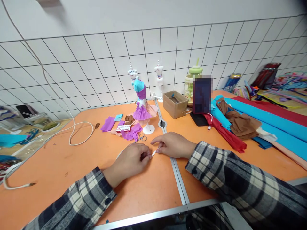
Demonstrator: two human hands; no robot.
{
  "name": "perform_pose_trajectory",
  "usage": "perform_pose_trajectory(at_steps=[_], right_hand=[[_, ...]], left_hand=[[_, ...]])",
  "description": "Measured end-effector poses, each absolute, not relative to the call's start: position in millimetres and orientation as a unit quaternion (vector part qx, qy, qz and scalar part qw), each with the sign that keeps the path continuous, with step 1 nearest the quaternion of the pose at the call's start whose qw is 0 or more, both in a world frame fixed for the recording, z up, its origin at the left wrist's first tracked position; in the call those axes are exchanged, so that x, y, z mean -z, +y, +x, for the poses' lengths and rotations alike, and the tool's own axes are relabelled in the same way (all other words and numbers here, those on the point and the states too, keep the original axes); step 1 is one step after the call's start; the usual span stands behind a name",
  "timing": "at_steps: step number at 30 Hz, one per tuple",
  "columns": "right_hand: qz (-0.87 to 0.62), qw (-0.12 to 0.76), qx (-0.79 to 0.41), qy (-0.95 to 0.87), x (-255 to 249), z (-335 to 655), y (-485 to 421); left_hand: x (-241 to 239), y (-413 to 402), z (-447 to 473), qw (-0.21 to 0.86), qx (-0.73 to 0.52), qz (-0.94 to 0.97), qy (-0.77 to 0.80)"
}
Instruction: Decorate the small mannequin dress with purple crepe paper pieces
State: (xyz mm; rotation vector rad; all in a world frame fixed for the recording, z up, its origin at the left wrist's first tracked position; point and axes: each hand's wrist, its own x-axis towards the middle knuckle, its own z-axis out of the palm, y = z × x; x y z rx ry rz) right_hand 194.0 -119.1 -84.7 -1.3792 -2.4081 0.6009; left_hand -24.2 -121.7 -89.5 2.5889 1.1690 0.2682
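Note:
My left hand [134, 159] and my right hand [171, 144] rest on the orange table [72, 166], fingertips meeting. Between them they pinch a small white strip [153, 153]. The right index finger points out to the left, while the other fingers curl in. Just beyond the hands lie small scissors [142, 138] and purple crepe paper scraps [130, 132]. Behind those stands a small mannequin [141, 105] dressed in blue and purple paper on a white stand.
A cardboard box [175, 103], a phone [201, 94] and a green-lidded bottle [192, 80] stand behind. Blue, red and brown crepe paper rolls [251, 124] cover the right side. A white cable [79, 134] loops at the left. Two more white mannequins [158, 75] stand by the tiled wall.

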Motion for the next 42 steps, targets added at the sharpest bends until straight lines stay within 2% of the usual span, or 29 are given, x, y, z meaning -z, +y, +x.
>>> perform_pose_trajectory(at_steps=[4, 10, 19, 22, 27, 31, 37, 40, 42], right_hand=[[-0.413, 0.163, -0.144, -0.884, 85, 194, -120], [-0.423, 0.126, -0.093, -0.892, 91, 186, -121], [-0.420, 0.165, -0.093, -0.888, 92, 183, -126], [-0.402, 0.189, -0.068, -0.893, 93, 181, -128], [-0.288, 0.265, 0.106, -0.914, 100, 175, -128], [-0.202, 0.312, 0.189, -0.909, 102, 175, -127], [-0.167, 0.363, 0.190, -0.897, 103, 178, -126], [-0.177, 0.387, 0.158, -0.891, 102, 173, -131], [-0.190, 0.437, 0.129, -0.870, 97, 167, -139]], left_hand=[[88, -121, -26, 0.165, -0.100, 0.894, 0.405], [90, -119, -25, 0.157, -0.106, 0.896, 0.401], [87, -127, -20, 0.145, -0.126, 0.887, 0.419], [92, -123, -21, 0.246, -0.167, 0.850, 0.434], [97, -113, -24, 0.532, -0.249, 0.676, 0.444], [91, -114, -24, 0.613, -0.253, 0.607, 0.438], [84, -116, -24, 0.614, -0.229, 0.625, 0.424], [86, -116, -22, 0.529, -0.213, 0.689, 0.446], [87, -116, -22, 0.463, -0.203, 0.724, 0.470]])
